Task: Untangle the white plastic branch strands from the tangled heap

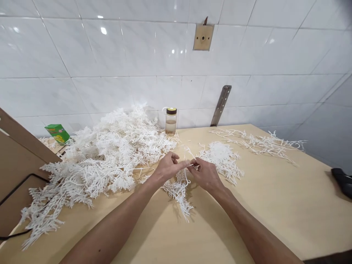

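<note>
Apparently, the left-side sprig heap is awaiting work, the right-of-centre pile looking done; mid-frame, your right hand is pinching a white sprig, your left hand half-curling, its hold unclear.

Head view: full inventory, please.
Large pile: one, white, left
Small pile: one, white, right of hands
Stems: several, white, far right
Sprigs: several, white, below hands
Jar: one, clear, by wall
Carton: one, green, back left
Cardboard: one, brown, left edge
Cable: one, black, left edge
Metal strip: one, dark, against wall
Wall plate: one, yellowish, high
Unclear object: one, black, right edge
Table: one, tan, foreground
Tiles: many, white, behind
Left hand: one, centre
Right hand: one, centre, pinching strand
</note>
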Available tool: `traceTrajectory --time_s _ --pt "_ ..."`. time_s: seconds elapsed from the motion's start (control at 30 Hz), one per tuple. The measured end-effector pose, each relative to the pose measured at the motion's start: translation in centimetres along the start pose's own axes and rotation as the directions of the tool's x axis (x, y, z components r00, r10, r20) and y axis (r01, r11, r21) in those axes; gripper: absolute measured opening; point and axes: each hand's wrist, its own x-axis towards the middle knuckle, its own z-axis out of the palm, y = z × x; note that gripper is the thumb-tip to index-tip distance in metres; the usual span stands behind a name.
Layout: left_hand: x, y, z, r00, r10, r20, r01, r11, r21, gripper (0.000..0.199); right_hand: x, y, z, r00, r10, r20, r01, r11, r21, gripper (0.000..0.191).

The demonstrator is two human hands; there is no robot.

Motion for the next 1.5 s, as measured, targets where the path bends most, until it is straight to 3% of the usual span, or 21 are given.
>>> traceTrajectory --time_s 0.13,0.37,0.53,0.67,0.77,0.87,0.97,1.13,1.33,1.5 --pt "0.0 -0.1 -0.1 0.989 0.013 0.147 -0.031 0.993 0.116 0.034 0.1 0.1 -0.1 1.000 -0.016 0.014 0.015 1.000 0.019 0.011" --pt "0.1 -0.3 0.0 0.993 -0.040 0.114 0.025 0.991 0.133 0.041 -0.2 0.1 0.4 0.969 -0.242 -0.046 0.241 0.970 -0.033 0.008" --pt "-0.7 -0.8 -0.3 0.967 -0.121 0.225 0.124 0.992 0.003 0.013 -0.3 0.2 0.3 0.957 -0.288 -0.026 0.289 0.948 0.130 0.008" --pt "-1.6 -1.0 -0.9 0.976 -0.097 0.194 0.118 0.988 -0.103 0.016 -0.2 0.1 -0.1 0.969 -0.243 -0.048 0.248 0.946 0.211 0.011" --pt "-1.8 -1.6 -1.3 0.981 -0.124 0.148 0.155 0.962 -0.226 0.017 -0.1 0.2 -0.1 0.990 -0.137 -0.024 0.135 0.906 0.401 0.017" --pt "-1.3 -2.9 -1.8 0.974 -0.141 0.176 0.205 0.881 -0.426 0.019 0.1 0.5 0.0 0.997 -0.025 0.073 -0.028 0.766 0.642 0.028" --pt "-0.7 -4.0 -2.4 0.950 -0.068 0.304 0.232 0.806 -0.545 0.023 0.3 0.8 0.0 0.992 -0.005 0.122 -0.091 0.642 0.761 0.034" --pt "-0.8 -4.3 -2.8 0.897 0.037 0.440 0.203 0.851 -0.485 0.046 0.3 0.7 -0.2 0.968 -0.061 0.243 -0.168 0.560 0.811 0.035" --pt "-1.1 -4.1 -1.6 0.947 0.058 0.317 0.093 0.893 -0.440 0.040 0.0 0.3 -0.2 0.917 -0.170 0.362 -0.200 0.590 0.783 0.033" --pt "-1.3 -3.6 -1.0 0.963 -0.038 0.267 0.154 0.889 -0.432 0.047 -0.2 0.5 0.1 0.898 -0.192 0.396 -0.205 0.613 0.763 0.028"
